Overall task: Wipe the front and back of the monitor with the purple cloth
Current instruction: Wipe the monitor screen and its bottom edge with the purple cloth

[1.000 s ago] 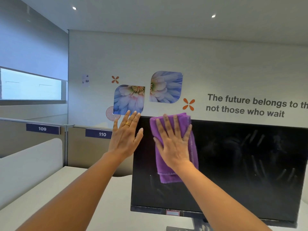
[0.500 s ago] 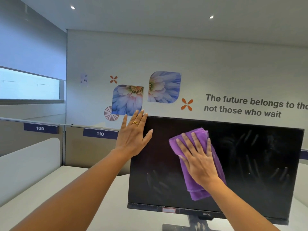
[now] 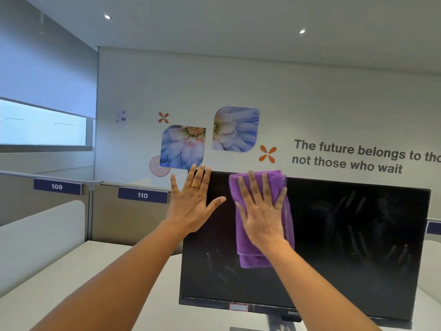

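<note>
**Screen Wipe: Upper Left Area**

The right hand (image 3: 261,211) is pressing the folded cloth (image 3: 262,235) flat against the monitor (image 3: 346,235) face, near its top edge, left of centre. This grip is open, fingers spread, holding the cloth by palm pressure only. The left hand (image 3: 193,206) is bracing the upper left corner, also open, gripping nothing. The monitor is standing on the table (image 3: 71,283).

Handling, as judged: the cloth is soft and light, and is likely sliding easily on the glossy panel. The screen is fragile and may tilt on its stand, so pressure should be kept light, with bracing at the bezel. Finger smears are showing on the right half. The back is not yet visible.
</note>
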A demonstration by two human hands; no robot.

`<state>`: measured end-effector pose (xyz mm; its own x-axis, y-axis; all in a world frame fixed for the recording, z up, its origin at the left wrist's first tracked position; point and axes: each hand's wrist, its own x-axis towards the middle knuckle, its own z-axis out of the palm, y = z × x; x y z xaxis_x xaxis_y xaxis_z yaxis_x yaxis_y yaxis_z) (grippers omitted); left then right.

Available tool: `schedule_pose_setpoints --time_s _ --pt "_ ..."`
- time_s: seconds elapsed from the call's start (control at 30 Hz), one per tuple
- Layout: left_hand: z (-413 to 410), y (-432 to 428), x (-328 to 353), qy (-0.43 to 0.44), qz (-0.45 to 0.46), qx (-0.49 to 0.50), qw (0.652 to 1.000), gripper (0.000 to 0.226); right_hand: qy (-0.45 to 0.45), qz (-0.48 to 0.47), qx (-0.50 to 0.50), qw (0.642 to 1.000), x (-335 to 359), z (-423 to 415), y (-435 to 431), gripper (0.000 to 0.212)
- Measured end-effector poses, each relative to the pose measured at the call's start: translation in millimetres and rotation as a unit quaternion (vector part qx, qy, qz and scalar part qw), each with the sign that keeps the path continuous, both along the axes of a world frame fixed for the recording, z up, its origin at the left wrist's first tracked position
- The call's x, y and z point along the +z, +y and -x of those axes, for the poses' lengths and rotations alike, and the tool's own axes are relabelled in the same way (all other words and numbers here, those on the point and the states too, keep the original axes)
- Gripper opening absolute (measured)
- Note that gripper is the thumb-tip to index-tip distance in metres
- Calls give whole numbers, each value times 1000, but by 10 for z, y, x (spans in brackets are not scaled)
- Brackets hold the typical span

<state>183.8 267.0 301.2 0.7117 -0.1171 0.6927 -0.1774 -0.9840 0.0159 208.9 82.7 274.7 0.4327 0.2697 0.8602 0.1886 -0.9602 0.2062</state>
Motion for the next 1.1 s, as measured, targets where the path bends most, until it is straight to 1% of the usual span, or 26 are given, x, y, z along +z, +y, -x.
schedule_pose_setpoints --time_s 0.1,0.2,0.3,0.4,0.53,0.63,0.77,0.83,0.97,1.1 --pt "4 -17 -11 7 -3 1 1000 102 7 60 23 998 -159 14 64 60" --pt "-2 -14 -14 10 -10 1 1000 101 9 108 28 994 -274 10 -117 60" --pt "-5 -15 6 13 -4 -3 1000 101 10 123 10 992 -313 3 -411 60" --pt "-3 -36 3 15 -2 0 1000 103 22 85 -10 996 -323 43 -674 54" --pt "-12 -48 -21 16 -6 8 1000 106 22 2 -33 999 -192 80 -842 56" --pt "-16 -51 -21 18 -8 10 1000 107 15 -51 -47 997 3 54 -796 57" --pt "-35 -31 -56 14 0 5 1000 104 6 -73 -56 996 99 10 -574 58" --pt "-46 -18 -69 11 0 6 1000 101 1 -53 -49 997 86 5 -437 61" --pt "-53 -29 -71 6 6 1 1000 101 11 25 -15 1000 -8 19 -264 62" --pt "-47 -56 -60 -2 13 0 1000 101 20 100 6 995 -143 34 -470 59"
